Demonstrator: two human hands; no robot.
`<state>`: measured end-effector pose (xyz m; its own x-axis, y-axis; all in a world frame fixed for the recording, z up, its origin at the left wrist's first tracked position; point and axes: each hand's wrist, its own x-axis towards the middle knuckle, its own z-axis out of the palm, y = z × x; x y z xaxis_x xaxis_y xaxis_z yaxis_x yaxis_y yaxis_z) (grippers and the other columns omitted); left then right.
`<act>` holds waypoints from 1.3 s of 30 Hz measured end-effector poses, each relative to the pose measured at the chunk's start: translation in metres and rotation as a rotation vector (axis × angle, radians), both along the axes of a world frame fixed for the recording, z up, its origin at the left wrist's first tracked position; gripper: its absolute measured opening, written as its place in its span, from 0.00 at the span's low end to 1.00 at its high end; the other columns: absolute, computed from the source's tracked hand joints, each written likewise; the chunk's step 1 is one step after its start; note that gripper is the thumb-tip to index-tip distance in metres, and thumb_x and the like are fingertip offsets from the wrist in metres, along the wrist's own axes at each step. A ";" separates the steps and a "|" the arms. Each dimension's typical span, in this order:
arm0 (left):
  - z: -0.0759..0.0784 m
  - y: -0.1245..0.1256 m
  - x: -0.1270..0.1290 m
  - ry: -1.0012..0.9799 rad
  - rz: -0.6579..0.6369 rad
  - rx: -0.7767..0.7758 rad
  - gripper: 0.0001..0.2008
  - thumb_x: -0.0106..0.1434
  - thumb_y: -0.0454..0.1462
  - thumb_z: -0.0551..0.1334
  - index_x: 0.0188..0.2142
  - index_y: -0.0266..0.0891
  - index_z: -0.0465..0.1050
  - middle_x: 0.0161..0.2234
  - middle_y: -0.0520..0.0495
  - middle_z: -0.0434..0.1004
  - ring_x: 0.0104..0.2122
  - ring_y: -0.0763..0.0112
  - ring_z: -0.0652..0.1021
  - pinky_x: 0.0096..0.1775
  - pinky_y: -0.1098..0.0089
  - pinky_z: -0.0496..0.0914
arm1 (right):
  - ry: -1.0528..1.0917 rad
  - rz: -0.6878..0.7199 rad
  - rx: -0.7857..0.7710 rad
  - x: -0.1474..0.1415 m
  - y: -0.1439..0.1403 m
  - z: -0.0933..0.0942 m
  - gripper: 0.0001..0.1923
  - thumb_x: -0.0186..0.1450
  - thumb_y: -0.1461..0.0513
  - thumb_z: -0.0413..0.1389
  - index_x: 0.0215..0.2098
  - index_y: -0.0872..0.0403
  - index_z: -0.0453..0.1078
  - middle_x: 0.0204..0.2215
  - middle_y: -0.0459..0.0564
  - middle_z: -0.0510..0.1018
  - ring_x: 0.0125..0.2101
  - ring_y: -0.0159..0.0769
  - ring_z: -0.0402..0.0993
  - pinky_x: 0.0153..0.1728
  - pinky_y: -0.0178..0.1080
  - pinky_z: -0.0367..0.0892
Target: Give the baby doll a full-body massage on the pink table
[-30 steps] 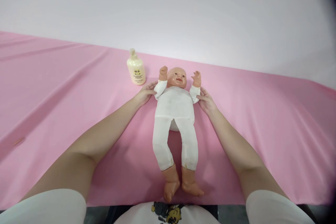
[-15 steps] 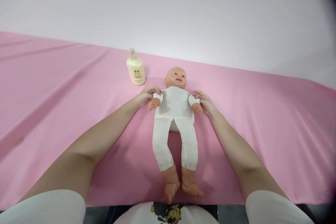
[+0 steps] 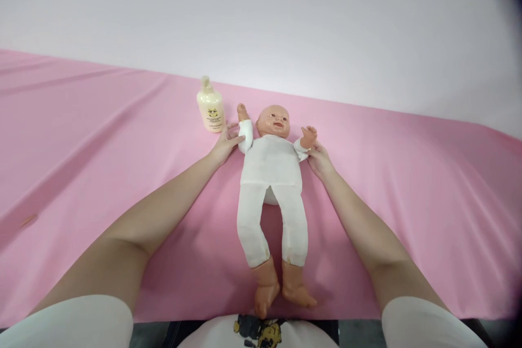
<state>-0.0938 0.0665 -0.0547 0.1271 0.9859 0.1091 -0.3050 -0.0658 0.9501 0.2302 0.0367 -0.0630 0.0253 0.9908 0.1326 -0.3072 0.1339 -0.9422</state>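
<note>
A doll [image 3: 271, 160] in white clothes lies on its back at the centre, its head to twelve o'clock and its bare feet to six. Its arm on the ten o'clock side is raised beside the head; the other is bent, the small hand pointing to one o'clock.

The left hand [image 3: 226, 144], at ten o'clock, lightly grasps the raised arm's sleeve, thumb across the white fabric and fingers stretched out beyond it. The right hand [image 3: 320, 159], at three o'clock, grasps the other sleeve, its fingers partly hidden behind the doll's arm. The left forearm comes in from eight o'clock and the right from four, both extended.

Just beyond the left fingers, between ten and eleven o'clock, a cream pump bottle [image 3: 211, 111] stands upright; its contents cannot be told. Pink cloth [image 3: 101, 163] spreads beneath everything, with a small brownish strip [image 3: 28, 221] well away toward nine. A white backdrop [image 3: 261, 16] fills twelve o'clock; the wearer's printed shirt [image 3: 216, 334] shows at six.
</note>
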 end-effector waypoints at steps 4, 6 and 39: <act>-0.004 -0.001 0.001 0.104 -0.001 0.091 0.29 0.52 0.44 0.72 0.48 0.45 0.59 0.32 0.53 0.77 0.29 0.68 0.77 0.34 0.68 0.69 | -0.085 -0.008 -0.018 0.000 -0.003 -0.001 0.33 0.50 0.57 0.68 0.53 0.45 0.68 0.47 0.46 0.81 0.50 0.41 0.78 0.54 0.45 0.72; -0.004 -0.004 0.002 0.207 0.017 0.159 0.25 0.54 0.45 0.70 0.47 0.45 0.63 0.34 0.52 0.77 0.29 0.70 0.76 0.34 0.69 0.67 | -0.132 -0.014 0.001 0.001 -0.004 -0.003 0.37 0.53 0.53 0.68 0.59 0.44 0.63 0.49 0.47 0.81 0.49 0.41 0.78 0.52 0.45 0.73; 0.001 0.001 -0.001 -0.026 -0.045 0.063 0.28 0.38 0.31 0.74 0.42 0.38 0.76 0.38 0.47 0.83 0.43 0.57 0.81 0.50 0.58 0.71 | -0.088 0.072 0.024 0.001 -0.009 0.009 0.34 0.47 0.59 0.70 0.53 0.46 0.71 0.50 0.46 0.81 0.55 0.44 0.75 0.61 0.48 0.66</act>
